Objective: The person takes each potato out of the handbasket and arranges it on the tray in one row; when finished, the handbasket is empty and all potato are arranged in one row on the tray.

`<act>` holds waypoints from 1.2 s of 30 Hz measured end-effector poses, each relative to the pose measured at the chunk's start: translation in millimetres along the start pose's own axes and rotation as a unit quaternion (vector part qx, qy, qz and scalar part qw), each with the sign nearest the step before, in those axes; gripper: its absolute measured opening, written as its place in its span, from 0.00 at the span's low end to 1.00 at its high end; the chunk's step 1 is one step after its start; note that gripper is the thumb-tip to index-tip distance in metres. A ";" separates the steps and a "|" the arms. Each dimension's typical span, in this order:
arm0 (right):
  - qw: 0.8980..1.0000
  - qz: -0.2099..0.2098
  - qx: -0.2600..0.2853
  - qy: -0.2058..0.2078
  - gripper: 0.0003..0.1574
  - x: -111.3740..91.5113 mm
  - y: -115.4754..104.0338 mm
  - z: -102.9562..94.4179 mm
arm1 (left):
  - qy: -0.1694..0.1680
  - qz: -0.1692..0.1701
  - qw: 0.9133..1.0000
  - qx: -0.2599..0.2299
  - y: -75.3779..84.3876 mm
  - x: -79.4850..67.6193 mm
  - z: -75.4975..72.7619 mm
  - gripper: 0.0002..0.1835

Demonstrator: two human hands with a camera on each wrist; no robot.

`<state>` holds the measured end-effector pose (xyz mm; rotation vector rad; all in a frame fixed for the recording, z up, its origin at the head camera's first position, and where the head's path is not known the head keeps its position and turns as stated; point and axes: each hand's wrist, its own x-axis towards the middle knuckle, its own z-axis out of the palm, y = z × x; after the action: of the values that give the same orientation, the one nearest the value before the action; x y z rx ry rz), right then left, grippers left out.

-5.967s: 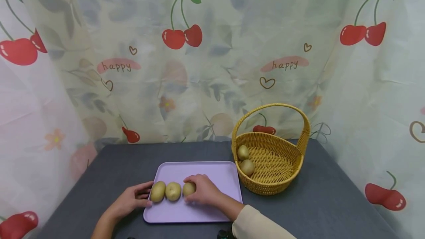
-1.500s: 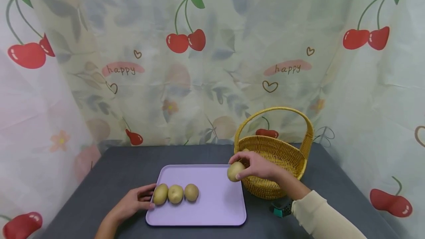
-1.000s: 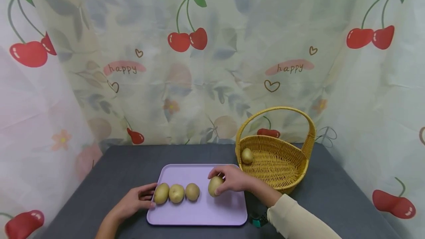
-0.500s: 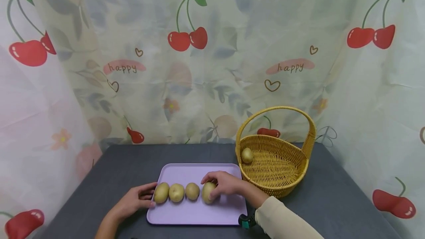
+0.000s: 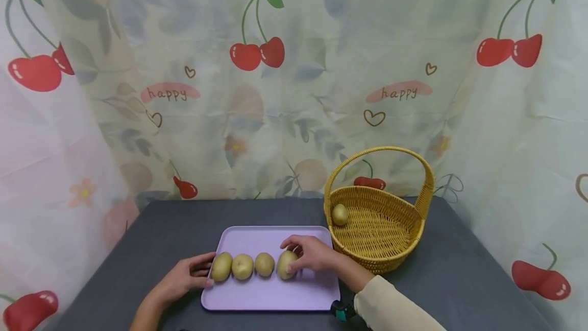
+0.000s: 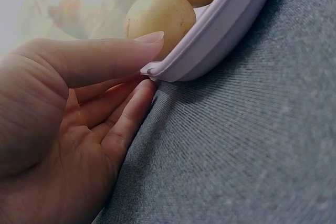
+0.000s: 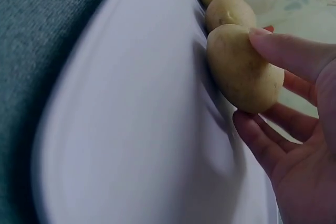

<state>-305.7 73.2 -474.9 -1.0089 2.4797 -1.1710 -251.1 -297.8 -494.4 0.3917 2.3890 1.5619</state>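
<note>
Several potatoes stand in a row on a lilac tray (image 5: 271, 298). My right hand (image 5: 310, 255) holds the rightmost potato (image 5: 285, 265) on the tray, just right of its neighbour (image 5: 264, 265). In the right wrist view the thumb lies on top of this potato (image 7: 244, 69), with fingers on its far side and below. My left hand (image 5: 184, 277) is at the tray's left edge, beside the leftmost potato (image 5: 221, 267). The left wrist view shows its thumb (image 6: 149, 45) over the tray rim (image 6: 210, 40) and its fingertips under the corner.
A wicker basket (image 5: 376, 259) with a tall handle stands behind the tray's right end, one potato (image 5: 340, 214) inside at its left. A dark grey cloth (image 5: 179, 223) covers the table. A printed curtain (image 5: 294, 132) hangs behind and at both sides.
My right hand has taken a potato from the basket, carried it left over the tray and brought it down at the row's right end. The left hand has stayed at the tray's edge.
</note>
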 end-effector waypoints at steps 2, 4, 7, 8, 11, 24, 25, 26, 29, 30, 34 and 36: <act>1.000 -0.003 0.015 -0.005 0.30 0.1 -1.0 0.4 | -0.001 0.003 1.000 -0.004 0.3 -1.0 0.5 0.38; 0.999 -0.005 0.030 -0.012 0.30 0.3 -1.5 0.7 | -0.003 0.006 1.000 -0.006 0.7 -1.8 1.1 0.38; 0.999 -0.011 0.050 -0.019 0.30 0.9 -2.1 1.1 | -0.003 0.009 1.000 -0.007 1.8 -2.1 1.7 0.38; 0.998 -0.013 0.054 -0.021 0.30 1.1 -2.2 1.2 | -0.003 0.009 1.000 -0.007 2.0 -1.8 1.6 0.38; 0.997 -0.017 0.066 -0.025 0.30 1.7 -2.4 1.2 | -0.001 0.005 1.000 -0.004 2.3 -0.6 0.7 0.38; 0.998 -0.016 0.058 -0.037 0.32 1.3 -2.5 -0.9 | 0.003 0.005 1.000 0.011 -1.8 1.6 -1.4 0.40; 0.998 -0.016 0.057 -0.035 0.32 1.3 -2.6 -0.9 | 0.002 0.006 1.000 0.010 -1.9 1.7 -1.5 0.40; 0.998 -0.016 0.056 -0.034 0.32 1.2 -2.8 -0.8 | 0.002 0.006 1.000 0.010 -2.0 1.8 -1.6 0.40; 0.998 -0.015 0.055 -0.035 0.32 0.6 -3.4 0.0 | 0.000 0.005 1.000 0.008 -2.2 2.2 -2.0 0.40; 0.998 -0.015 0.056 -0.037 0.32 0.3 -3.6 0.3 | -0.001 0.005 1.000 0.009 -2.2 2.3 -2.2 0.40; 0.997 -0.016 0.064 -0.048 0.33 0.5 -3.9 0.6 | -0.003 0.002 1.000 0.012 -1.9 2.4 -2.3 0.40; 0.996 -0.019 0.068 -0.054 0.34 0.9 -3.9 0.4 | -0.003 -0.001 1.000 0.012 -1.4 2.4 -2.1 0.40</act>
<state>-304.3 70.7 -472.1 -1.0553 2.2737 -1.2438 -254.1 -299.3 -495.0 0.3986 2.4062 1.5300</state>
